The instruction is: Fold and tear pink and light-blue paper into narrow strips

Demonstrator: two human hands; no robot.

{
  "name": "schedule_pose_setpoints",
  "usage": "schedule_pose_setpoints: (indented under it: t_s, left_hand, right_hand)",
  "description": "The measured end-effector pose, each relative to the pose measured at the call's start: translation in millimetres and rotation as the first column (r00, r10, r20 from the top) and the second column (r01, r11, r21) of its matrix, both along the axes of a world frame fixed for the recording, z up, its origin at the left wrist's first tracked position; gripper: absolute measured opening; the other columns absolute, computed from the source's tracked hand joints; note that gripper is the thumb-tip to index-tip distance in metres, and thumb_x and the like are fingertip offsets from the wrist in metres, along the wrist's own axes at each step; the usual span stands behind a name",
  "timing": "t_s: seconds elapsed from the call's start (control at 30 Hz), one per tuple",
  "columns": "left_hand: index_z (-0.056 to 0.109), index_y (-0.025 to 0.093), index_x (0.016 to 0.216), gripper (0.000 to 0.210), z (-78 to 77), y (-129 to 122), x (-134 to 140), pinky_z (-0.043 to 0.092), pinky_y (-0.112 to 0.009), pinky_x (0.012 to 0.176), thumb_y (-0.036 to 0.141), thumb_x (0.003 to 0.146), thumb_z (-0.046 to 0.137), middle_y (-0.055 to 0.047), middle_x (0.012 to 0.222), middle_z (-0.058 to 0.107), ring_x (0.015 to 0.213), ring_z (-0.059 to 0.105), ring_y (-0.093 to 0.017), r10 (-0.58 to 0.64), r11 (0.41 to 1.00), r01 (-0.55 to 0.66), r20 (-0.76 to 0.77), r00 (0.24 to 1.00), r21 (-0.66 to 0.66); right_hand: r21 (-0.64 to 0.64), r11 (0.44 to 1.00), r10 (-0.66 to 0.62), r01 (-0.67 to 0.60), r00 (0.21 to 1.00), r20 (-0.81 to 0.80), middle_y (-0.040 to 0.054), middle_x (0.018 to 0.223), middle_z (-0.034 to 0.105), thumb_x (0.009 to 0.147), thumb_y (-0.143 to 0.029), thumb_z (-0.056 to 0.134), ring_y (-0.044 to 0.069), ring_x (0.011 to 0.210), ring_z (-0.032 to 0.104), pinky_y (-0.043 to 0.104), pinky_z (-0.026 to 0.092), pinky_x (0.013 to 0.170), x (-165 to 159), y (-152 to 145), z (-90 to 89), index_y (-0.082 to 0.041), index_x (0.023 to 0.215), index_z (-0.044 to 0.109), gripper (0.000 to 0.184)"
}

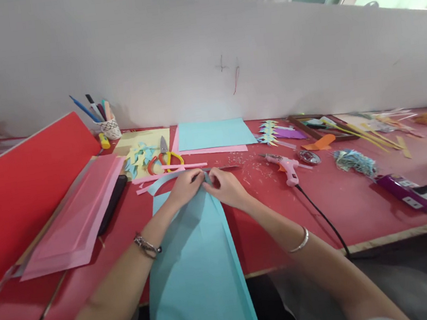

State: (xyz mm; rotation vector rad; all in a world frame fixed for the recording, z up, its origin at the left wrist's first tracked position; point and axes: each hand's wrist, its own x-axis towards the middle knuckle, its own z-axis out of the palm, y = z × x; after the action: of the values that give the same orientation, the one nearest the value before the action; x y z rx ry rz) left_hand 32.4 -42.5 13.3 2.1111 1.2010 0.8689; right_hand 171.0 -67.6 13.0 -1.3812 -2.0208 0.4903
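Observation:
A large sheet of light blue paper [195, 266] runs from the red table toward my lap, with a narrow fold along its right side. My left hand [187, 186] is closed on the far end of this sheet, fingers pinched. Close beside it, my right hand [226, 185] pinches the same end near the folded edge. A curved strip of blue paper [159, 182] sticks out to the left of my left hand. Just beyond my hands lie pink paper strips [153, 177] and scissors [165, 153] with orange and yellow handles.
On the right are a pink glue gun [286, 166] with a black cord, a bundle of shredded paper [355, 162] and a purple power strip [408, 190]. Pink sheets [76, 218] and a red board [33, 187] stand left. A pen cup [110, 127] is behind.

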Motion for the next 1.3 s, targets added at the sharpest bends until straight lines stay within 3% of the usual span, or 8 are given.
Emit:
schedule_pose_setpoints:
  t_s: [0.27, 0.57, 0.73, 0.87, 1.0, 1.07, 1.2, 1.3]
  left_hand:
    - [0.039, 0.020, 0.057, 0.024, 4.4, 6.4, -19.0, 0.032, -0.025, 0.055, 0.031, 0.078, 0.034, 0.001, 0.055, 0.047, 0.056, 0.046, -0.014, 0.100, 0.991, -0.095, -0.059, 0.993, 0.094]
    - [0.044, 0.020, 0.062, 0.020, 0.1, 20.3, -46.5, 0.033, -0.026, 0.056, 0.027, 0.077, 0.033, -0.001, 0.057, 0.051, 0.061, 0.050, -0.017, 0.331, 0.941, -0.321, -0.098, 0.939, 0.107]
    - [0.043, 0.020, 0.060, 0.020, 0.1, 23.2, -60.3, 0.030, -0.025, 0.054, 0.025, 0.078, 0.034, 0.000, 0.053, 0.046, 0.057, 0.047, -0.016, 0.410, 0.910, -0.394, -0.126, 0.904, 0.133]
    - [0.040, 0.021, 0.059, 0.020, 0.7, 25.4, -73.2, 0.027, -0.026, 0.053, 0.024, 0.078, 0.036, 0.000, 0.054, 0.044, 0.057, 0.045, -0.016, 0.467, 0.880, -0.442, -0.147, 0.872, 0.172]
    - [0.037, 0.021, 0.057, 0.022, 0.4, 27.1, -85.0, 0.025, -0.028, 0.052, 0.021, 0.079, 0.036, 0.000, 0.054, 0.041, 0.058, 0.044, -0.016, 0.526, 0.846, -0.495, -0.160, 0.835, 0.196]
    - [0.034, 0.021, 0.055, 0.024, 0.4, 27.5, -89.6, 0.024, -0.029, 0.052, 0.020, 0.080, 0.036, -0.001, 0.053, 0.039, 0.057, 0.044, -0.016, 0.555, 0.827, -0.524, -0.156, 0.817, 0.203]
    - [0.030, 0.022, 0.054, 0.026, 1.5, 27.4, -95.7, 0.024, -0.030, 0.052, 0.022, 0.080, 0.035, -0.001, 0.053, 0.038, 0.058, 0.044, -0.017, 0.584, 0.806, -0.553, -0.134, 0.800, 0.209]
    - [0.028, 0.022, 0.054, 0.025, 4.0, 26.5, -95.9, 0.024, -0.030, 0.053, 0.021, 0.078, 0.035, 0.000, 0.052, 0.036, 0.057, 0.043, -0.017, 0.583, 0.806, -0.555, -0.115, 0.804, 0.204]
  right_hand:
    - [-0.052, 0.996, -0.058, 0.078, 0.945, 0.322, -0.0011, 0.060, 0.049, 0.071, -0.024, 0.044, 0.010, 0.056, 0.042, 0.022, 0.022, 0.051, -10.7, 10.6, 16.2, -0.019, 0.061, 0.044, 0.011]
    - [-0.238, 0.970, 0.130, -0.052, 0.937, 0.325, -0.0024, 0.052, 0.039, 0.068, -0.019, 0.042, 0.009, 0.051, 0.034, 0.023, 0.020, 0.050, -11.1, 2.7, 7.4, -0.018, 0.051, 0.034, 0.019]
    - [-0.297, 0.923, 0.314, -0.243, 0.924, 0.220, -0.0047, 0.049, 0.034, 0.065, -0.017, 0.042, 0.007, 0.048, 0.030, 0.023, 0.021, 0.049, -2.8, -4.7, 10.2, -0.018, 0.048, 0.029, 0.022]
    - [-0.477, 0.765, 0.549, -0.434, 0.826, 0.130, -0.0057, 0.044, 0.040, 0.065, -0.016, 0.044, 0.006, 0.045, 0.035, 0.020, 0.025, 0.046, 0.0, -12.4, 17.1, -0.017, 0.045, 0.035, 0.022]
    - [-0.672, 0.574, 0.667, -0.467, 0.743, 0.054, -0.0048, 0.043, 0.051, 0.064, -0.014, 0.048, 0.007, 0.043, 0.045, 0.019, 0.031, 0.043, 2.2, -15.1, 23.5, -0.016, 0.042, 0.045, 0.022]
    - [-0.755, 0.423, 0.725, -0.501, 0.687, -0.049, -0.0043, 0.042, 0.054, 0.064, -0.014, 0.050, 0.008, 0.044, 0.049, 0.018, 0.035, 0.045, 5.1, -14.6, 26.0, -0.015, 0.043, 0.050, 0.021]
    - [-0.841, -0.008, 0.709, -0.540, 0.590, -0.386, -0.0007, 0.051, 0.062, 0.064, -0.026, 0.059, 0.011, 0.055, 0.057, 0.021, 0.044, 0.058, 11.0, -13.8, 31.2, -0.014, 0.054, 0.062, 0.016]
    - [-0.798, -0.184, 0.689, -0.573, 0.504, -0.521, 0.0035, 0.064, 0.066, 0.055, -0.041, 0.069, 0.014, 0.069, 0.061, 0.024, 0.045, 0.069, 15.7, -12.5, 36.6, -0.013, 0.063, 0.067, 0.029]
